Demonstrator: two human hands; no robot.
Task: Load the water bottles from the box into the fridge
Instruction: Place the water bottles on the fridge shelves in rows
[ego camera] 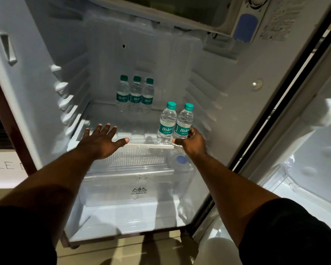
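Three clear water bottles with green caps and labels (135, 94) stand in a row at the back of the fridge's glass shelf (107, 119). Two more of the same bottles stand side by side at the shelf's front right: one (166, 123) on the left, one (183, 121) on the right. My right hand (191, 142) wraps the base of the right one and touches its neighbour. Over the shelf's front left edge, my left hand (101, 142) is spread flat with fingers apart, holding nothing. The box is out of view.
Below the shelf sits a clear vegetable drawer (134, 188) with a ribbed lid. The freezer compartment (161, 12) hangs above. The open fridge door (313, 150) stands to the right. Rail ridges line both inner side walls.
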